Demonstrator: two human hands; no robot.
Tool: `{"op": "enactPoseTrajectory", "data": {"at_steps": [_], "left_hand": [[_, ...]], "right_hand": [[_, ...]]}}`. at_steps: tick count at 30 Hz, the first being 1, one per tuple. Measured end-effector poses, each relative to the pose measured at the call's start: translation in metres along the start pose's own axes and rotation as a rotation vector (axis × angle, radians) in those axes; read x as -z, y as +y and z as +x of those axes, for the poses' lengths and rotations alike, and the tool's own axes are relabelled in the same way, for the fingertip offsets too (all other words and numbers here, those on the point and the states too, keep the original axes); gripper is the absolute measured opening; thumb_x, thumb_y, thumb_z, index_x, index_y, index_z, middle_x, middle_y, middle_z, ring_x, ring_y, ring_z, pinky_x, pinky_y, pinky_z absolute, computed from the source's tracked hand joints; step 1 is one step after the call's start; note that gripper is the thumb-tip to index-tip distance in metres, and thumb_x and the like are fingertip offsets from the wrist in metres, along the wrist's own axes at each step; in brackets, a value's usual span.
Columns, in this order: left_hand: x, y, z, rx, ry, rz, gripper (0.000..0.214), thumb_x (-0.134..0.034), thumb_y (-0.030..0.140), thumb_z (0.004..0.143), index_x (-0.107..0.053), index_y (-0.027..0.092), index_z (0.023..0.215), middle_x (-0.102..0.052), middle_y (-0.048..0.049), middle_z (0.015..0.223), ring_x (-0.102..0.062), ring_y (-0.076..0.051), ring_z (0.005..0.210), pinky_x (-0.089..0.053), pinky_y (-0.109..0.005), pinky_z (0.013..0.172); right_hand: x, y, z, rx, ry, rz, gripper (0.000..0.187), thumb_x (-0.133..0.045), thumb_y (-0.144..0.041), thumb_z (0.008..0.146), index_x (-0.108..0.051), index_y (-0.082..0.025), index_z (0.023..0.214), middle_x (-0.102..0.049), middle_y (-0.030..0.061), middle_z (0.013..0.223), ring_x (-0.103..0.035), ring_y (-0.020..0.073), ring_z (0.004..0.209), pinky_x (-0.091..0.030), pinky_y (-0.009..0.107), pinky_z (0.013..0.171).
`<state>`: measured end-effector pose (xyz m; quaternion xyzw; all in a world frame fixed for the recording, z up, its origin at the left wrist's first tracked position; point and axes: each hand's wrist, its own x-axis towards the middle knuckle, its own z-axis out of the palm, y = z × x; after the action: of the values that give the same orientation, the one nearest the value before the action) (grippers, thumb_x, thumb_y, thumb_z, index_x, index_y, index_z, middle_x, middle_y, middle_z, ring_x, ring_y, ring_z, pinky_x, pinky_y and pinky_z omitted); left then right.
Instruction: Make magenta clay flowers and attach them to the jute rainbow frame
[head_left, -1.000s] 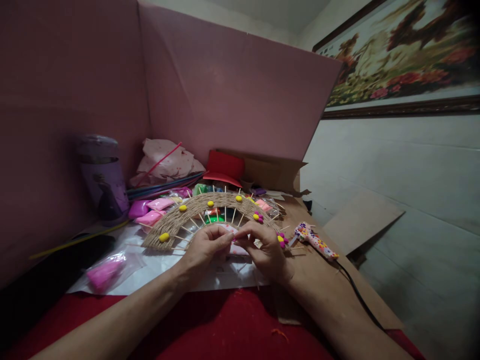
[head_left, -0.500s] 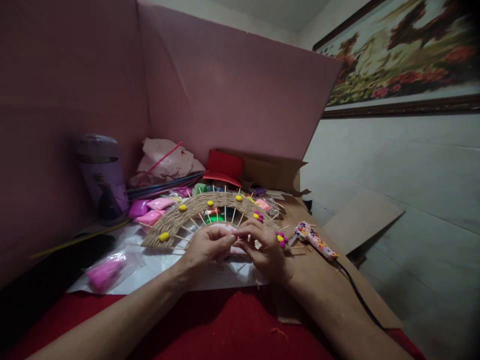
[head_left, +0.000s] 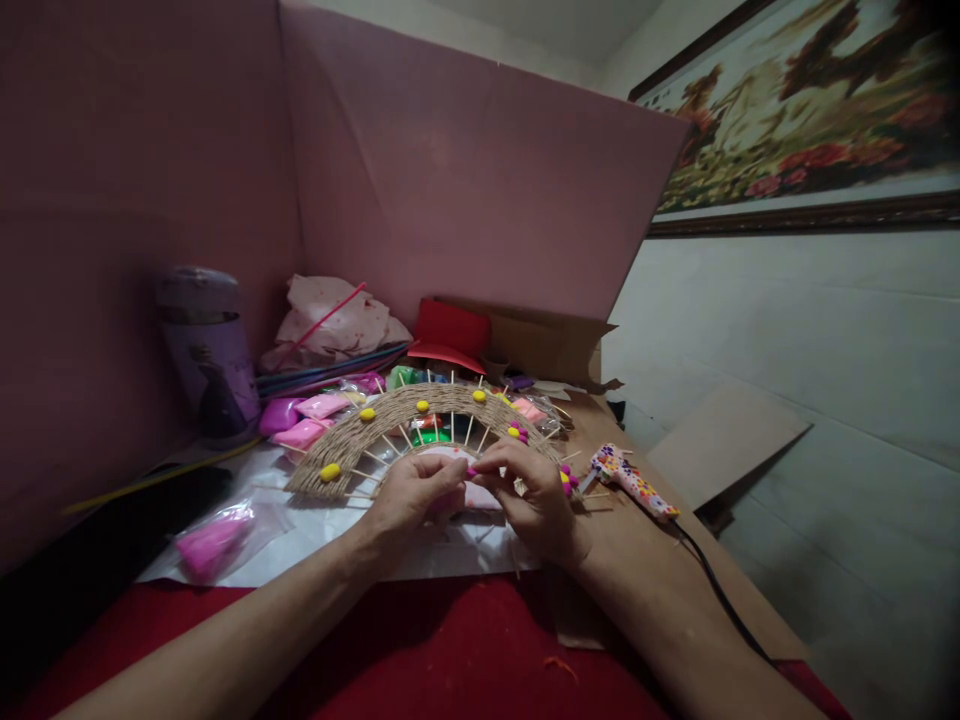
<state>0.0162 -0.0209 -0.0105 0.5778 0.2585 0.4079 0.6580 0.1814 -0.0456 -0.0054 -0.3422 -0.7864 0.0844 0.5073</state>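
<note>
My left hand (head_left: 411, 492) and my right hand (head_left: 530, 495) meet at the fingertips in front of me, both pinched on a tiny pink piece of clay (head_left: 471, 472). Just behind them lies a jute-wound arch (head_left: 397, 410) with wooden skewers sticking out of it. Yellow clay dots (head_left: 328, 472) sit along the arch, and pink-and-yellow clay flowers (head_left: 564, 480) sit at its right end. The arch rests on a white sheet (head_left: 315, 530).
A patterned glue gun (head_left: 628, 480) with a black cord lies at the right on brown cardboard. Clay packets (head_left: 309, 420), a pink bag (head_left: 217, 545), a purple bottle (head_left: 206, 350) and a red box (head_left: 448, 335) crowd the back. A pink board stands behind. Red cloth (head_left: 420, 660) covers the near edge.
Both hands stay pinched together, with only small finger movement. The view has shifted slightly to the right.
</note>
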Motion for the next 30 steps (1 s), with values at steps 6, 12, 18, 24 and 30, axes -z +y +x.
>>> {"op": "enactPoseTrajectory", "data": {"at_steps": [6,12,18,24,30], "left_hand": [[-0.0003,-0.0008,0.0007,0.005,0.038,-0.034,0.034,-0.067,0.044,0.07,-0.057,0.013,0.061,-0.046,0.0048,0.046,-0.033,-0.004,0.036,-0.022,-0.019,0.038],[-0.0002,-0.0026,0.0004,-0.021,0.039,0.01,0.039,-0.06,0.049,0.076,-0.054,0.014,0.059,-0.046,0.0038,0.047,-0.034,-0.004,0.037,-0.021,-0.019,0.037],[-0.0007,-0.002,0.0005,-0.015,0.014,-0.022,0.034,-0.065,0.044,0.074,-0.055,0.014,0.06,-0.045,0.0047,0.046,-0.033,-0.004,0.037,-0.02,-0.019,0.037],[-0.002,-0.0025,0.0004,0.029,0.038,-0.035,0.038,-0.064,0.047,0.073,-0.054,0.014,0.057,-0.044,0.0051,0.043,-0.032,-0.004,0.035,-0.019,-0.019,0.036],[-0.0009,-0.0029,0.0013,0.004,0.017,-0.041,0.035,-0.065,0.045,0.072,-0.054,0.014,0.059,-0.047,0.0045,0.045,-0.032,-0.003,0.034,-0.018,-0.019,0.035]], "right_hand": [[0.001,0.0016,-0.0014,-0.021,-0.057,-0.03,0.008,-0.059,-0.022,0.082,-0.062,-0.019,0.089,-0.057,0.0033,0.076,-0.052,0.014,0.067,-0.044,0.026,0.058],[0.0011,0.0007,-0.0007,0.05,-0.039,-0.061,0.009,-0.054,-0.017,0.084,-0.063,-0.019,0.088,-0.058,0.0035,0.076,-0.054,0.0142,0.069,-0.045,0.027,0.061],[0.0011,0.0007,-0.0009,0.034,-0.063,-0.059,0.01,-0.056,-0.019,0.084,-0.062,-0.02,0.092,-0.058,0.0036,0.078,-0.054,0.0142,0.069,-0.045,0.027,0.061],[0.0007,0.0009,-0.0007,0.041,-0.032,-0.047,0.009,-0.054,-0.018,0.085,-0.063,-0.019,0.086,-0.059,0.0031,0.075,-0.054,0.0138,0.068,-0.045,0.027,0.061],[0.0003,0.0023,-0.0008,0.025,-0.032,-0.042,0.007,-0.056,-0.02,0.084,-0.063,-0.019,0.086,-0.059,0.003,0.074,-0.054,0.0138,0.066,-0.045,0.027,0.059]]}}
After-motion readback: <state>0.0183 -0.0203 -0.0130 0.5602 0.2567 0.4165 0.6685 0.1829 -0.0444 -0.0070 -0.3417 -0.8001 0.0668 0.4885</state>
